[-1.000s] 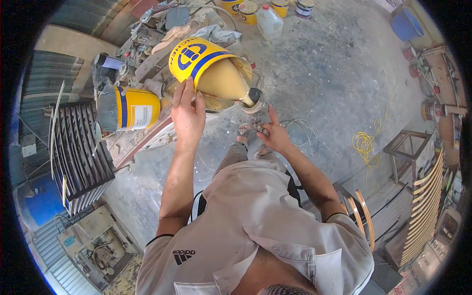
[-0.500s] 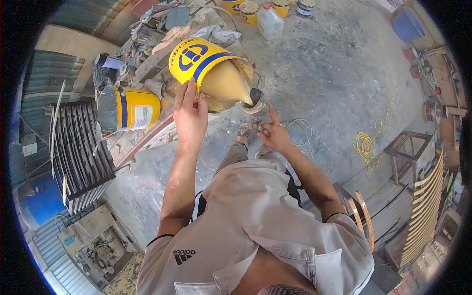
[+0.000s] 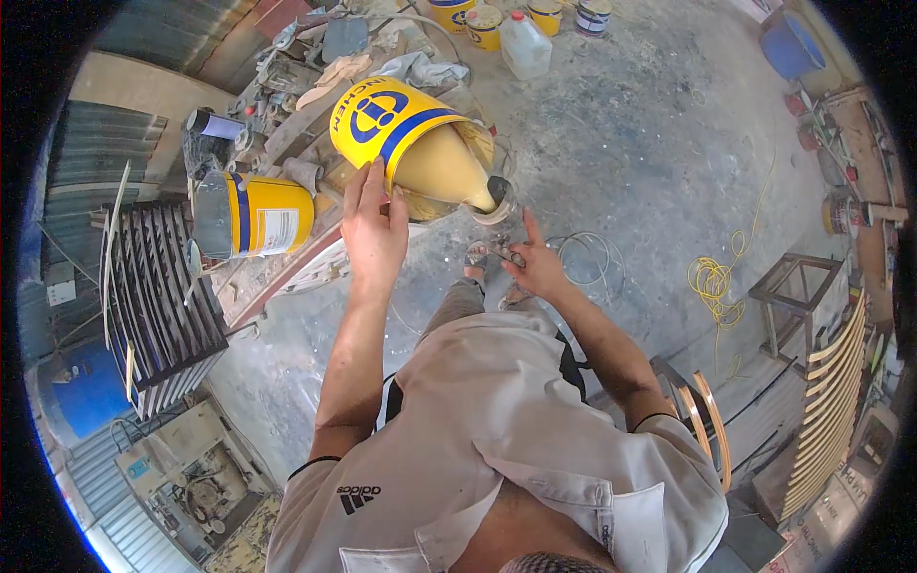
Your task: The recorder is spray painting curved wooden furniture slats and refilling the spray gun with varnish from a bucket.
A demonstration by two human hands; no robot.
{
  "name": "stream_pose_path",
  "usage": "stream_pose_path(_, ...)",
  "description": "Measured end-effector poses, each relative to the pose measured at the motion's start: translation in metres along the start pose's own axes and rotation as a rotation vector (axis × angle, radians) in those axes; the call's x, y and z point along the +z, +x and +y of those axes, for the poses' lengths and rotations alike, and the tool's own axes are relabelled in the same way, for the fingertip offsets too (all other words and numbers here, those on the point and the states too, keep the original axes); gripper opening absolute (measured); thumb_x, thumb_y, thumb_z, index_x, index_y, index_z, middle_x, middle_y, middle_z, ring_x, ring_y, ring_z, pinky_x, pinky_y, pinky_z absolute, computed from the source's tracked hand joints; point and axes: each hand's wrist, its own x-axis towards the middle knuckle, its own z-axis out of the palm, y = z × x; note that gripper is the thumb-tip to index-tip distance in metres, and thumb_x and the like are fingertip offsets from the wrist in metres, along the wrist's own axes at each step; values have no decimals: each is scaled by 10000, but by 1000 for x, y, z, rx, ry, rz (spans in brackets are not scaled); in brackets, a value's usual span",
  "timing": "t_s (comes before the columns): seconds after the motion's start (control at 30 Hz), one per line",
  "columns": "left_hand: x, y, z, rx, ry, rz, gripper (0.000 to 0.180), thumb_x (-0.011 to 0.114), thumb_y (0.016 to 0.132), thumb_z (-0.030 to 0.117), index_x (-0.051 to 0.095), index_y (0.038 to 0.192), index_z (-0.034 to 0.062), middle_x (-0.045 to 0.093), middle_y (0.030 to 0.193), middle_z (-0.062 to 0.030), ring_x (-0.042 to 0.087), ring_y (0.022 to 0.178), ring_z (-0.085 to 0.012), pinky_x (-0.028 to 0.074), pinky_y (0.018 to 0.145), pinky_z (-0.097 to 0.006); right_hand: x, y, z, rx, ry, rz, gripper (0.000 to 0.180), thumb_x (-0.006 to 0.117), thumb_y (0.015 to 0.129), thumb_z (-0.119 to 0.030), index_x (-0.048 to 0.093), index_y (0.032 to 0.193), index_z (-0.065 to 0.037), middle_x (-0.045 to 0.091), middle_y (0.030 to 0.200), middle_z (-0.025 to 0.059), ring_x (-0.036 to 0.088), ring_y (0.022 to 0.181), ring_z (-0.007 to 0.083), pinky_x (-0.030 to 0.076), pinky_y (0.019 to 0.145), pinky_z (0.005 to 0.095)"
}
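A yellow paint bucket [image 3: 368,129] with a blue band is tipped to the right. My left hand [image 3: 374,234] grips its near rim, fingers against the outer wall. Cream-coloured paint [image 3: 437,164] runs over the lip in a narrowing stream into a small round cup [image 3: 498,216] with a dark interior. Just below that cup, my right hand [image 3: 541,271] is closed around metal parts of what looks like a spray gun [image 3: 514,254], its index finger pointing up beside the cup. The bucket's underside and the gun's lower parts are hidden.
Another yellow bucket [image 3: 272,218] stands on the cluttered bench [image 3: 287,258] at left. Dark slatted panels [image 3: 167,296] lean nearby. At the back are a plastic jug [image 3: 527,48] and several tins. A yellow cord [image 3: 714,286] and a metal stand [image 3: 795,296] are at right.
The bucket's open end has swung slightly lower and toward me, with my left hand moving along. Paint still flows into the cup; my right hand has hardly moved.
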Motion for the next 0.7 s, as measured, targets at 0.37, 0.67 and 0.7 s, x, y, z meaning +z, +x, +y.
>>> stream_pose_path(0.37, 1, 0, -1, -10, -2, -9, 430, 640, 839, 40, 579, 1262, -3, 561, 1246, -198, 646, 878, -260, 582, 658, -317, 13, 0, 12, -124, 6, 99, 207, 731, 790, -237, 677, 934, -100, 84, 1569, 246, 681, 881, 356, 554, 758, 449)
stream_pose_path(0.67, 2, -2, -7, -44, -67, -25, 435, 646, 851, 61, 568, 1275, 4, 546, 1263, -198, 641, 943, -269, 591, 681, -324, 5, -1, 1, 12, 21, -19, 253, 751, 772, -208, 687, 974, -70, 84, 1564, 271, 662, 987, 367, 543, 801, 411)
stream_pose_path(0.7, 2, -3, -8, -31, -59, -23, 436, 648, 852, 66, 568, 1276, 4, 545, 1265, -199, 641, 952, -269, 593, 684, -326, 9, -2, 3, -8, 22, 3, 244, 752, 769, -198, 686, 966, -68, 91, 1563, 271, 667, 966, 363, 547, 783, 410)
